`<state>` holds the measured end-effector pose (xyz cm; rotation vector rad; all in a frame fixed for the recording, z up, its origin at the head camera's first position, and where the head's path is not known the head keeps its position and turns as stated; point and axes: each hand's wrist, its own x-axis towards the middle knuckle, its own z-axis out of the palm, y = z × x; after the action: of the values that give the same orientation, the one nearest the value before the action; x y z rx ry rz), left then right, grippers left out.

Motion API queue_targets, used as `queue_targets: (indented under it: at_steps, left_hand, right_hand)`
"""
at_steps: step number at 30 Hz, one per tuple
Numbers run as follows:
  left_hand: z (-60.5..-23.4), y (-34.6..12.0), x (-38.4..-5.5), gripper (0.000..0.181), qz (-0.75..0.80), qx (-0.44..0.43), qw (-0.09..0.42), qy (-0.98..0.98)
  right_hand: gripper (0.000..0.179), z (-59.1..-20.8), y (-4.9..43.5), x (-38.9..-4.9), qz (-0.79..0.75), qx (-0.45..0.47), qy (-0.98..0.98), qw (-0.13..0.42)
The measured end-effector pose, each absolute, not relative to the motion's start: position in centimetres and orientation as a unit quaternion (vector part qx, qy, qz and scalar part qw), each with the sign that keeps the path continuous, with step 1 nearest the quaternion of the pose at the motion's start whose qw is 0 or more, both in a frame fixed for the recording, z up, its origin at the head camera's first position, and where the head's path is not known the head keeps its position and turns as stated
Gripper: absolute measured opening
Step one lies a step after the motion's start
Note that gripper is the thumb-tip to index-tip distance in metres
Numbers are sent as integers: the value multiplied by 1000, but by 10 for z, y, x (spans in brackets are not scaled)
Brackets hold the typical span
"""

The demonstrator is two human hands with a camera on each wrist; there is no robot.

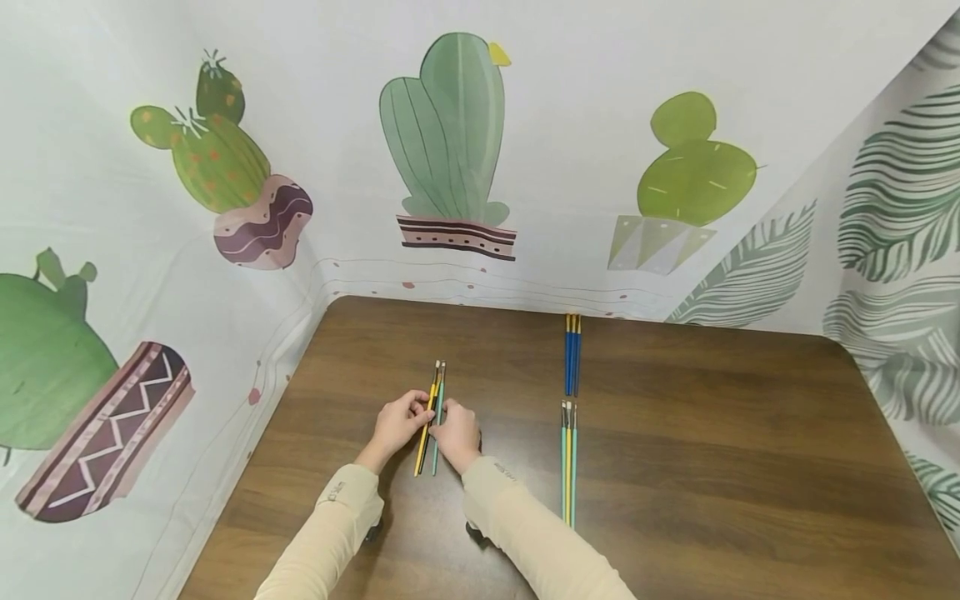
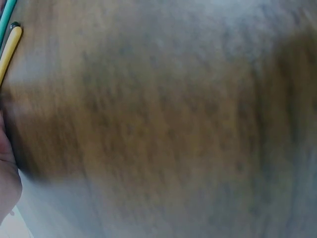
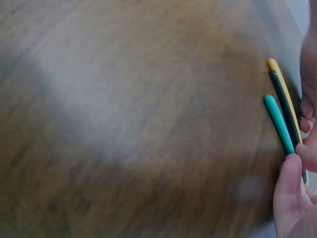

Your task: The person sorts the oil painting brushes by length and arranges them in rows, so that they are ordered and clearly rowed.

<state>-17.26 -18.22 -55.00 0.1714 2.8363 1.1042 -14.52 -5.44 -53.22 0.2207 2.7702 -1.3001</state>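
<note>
Three slim paintbrushes lie close together between my hands, bristles away from me: a yellow paintbrush [image 1: 420,454], a black paintbrush [image 3: 283,99] beside it, and a teal paintbrush [image 1: 435,457] to their right. My left hand [image 1: 399,427] pinches the yellow and black paintbrushes near their middles. From the other side, my right hand [image 1: 457,433] holds the teal paintbrush between thumb and fingers. In the right wrist view the handle ends spread slightly apart, with the teal paintbrush [image 3: 278,119] nearest the camera. The left wrist view catches only the yellow handle tip [image 2: 11,44] and part of the teal one.
Right of my hands, several teal and yellow paintbrushes [image 1: 569,467] lie side by side on the brown wooden table [image 1: 712,450]. Beyond them, blue paintbrushes [image 1: 573,358] sit grouped near the back edge. White fabric [image 1: 570,167] printed with cacti hangs behind and beside the table.
</note>
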Motion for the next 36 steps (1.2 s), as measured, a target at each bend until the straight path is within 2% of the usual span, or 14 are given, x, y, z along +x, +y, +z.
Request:
queue_targets:
  at_steps: [12, 21, 36]
  left_hand:
    - [-551, -183, -173, 23, 361, 54, 43, 930]
    - [-551, -182, -173, 22, 359, 60, 39, 930]
    - [-554, -183, -174, 23, 358, 67, 34, 931]
  right_hand:
    - [25, -534, -57, -146, -382, 77, 921, -2]
    - [8, -528, -57, -147, -373, 53, 926, 9]
    - [13, -535, -61, -149, -357, 55, 932, 2]
